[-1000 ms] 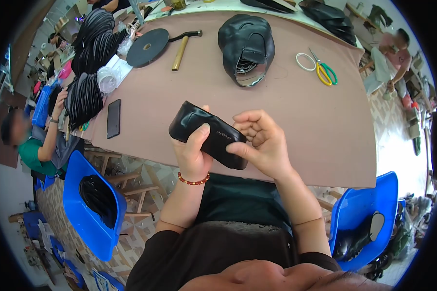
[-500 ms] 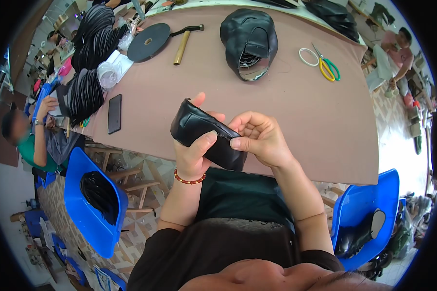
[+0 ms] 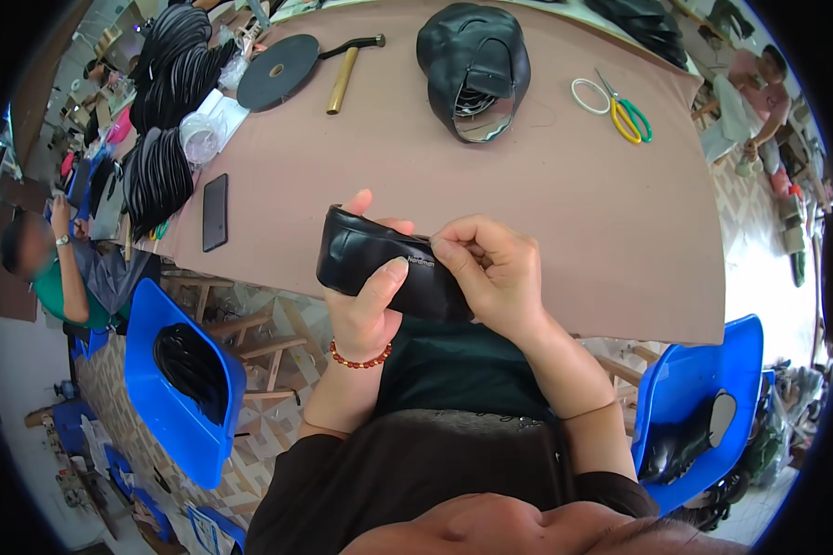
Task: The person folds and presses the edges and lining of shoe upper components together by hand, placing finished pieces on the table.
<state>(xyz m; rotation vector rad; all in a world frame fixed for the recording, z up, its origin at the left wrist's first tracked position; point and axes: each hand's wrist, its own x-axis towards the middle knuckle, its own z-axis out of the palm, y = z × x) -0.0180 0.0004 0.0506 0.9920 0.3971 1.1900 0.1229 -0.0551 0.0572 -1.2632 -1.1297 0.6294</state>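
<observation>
My left hand is wrapped round a black leather shoe upper, thumb on its front and fingertips showing behind the top edge. Small light lettering is printed on the leather beside that thumb. My right hand is closed, its thumb and forefinger pinching the upper's top edge near the right end. Whether a thread or something else small is in that pinch, I cannot tell. The upper is held in the air over the near edge of the brown-covered table.
Across the table lie a phone, a roll of black tape, a hammer, nested black uppers, a white ring and scissors. Blue bins flank me. A person in green works at left.
The upper has turned more level, and its lettering now shows clearly. My right hand has rotated, its thumb moving from the front face up to the top edge. The view has shifted slightly.
</observation>
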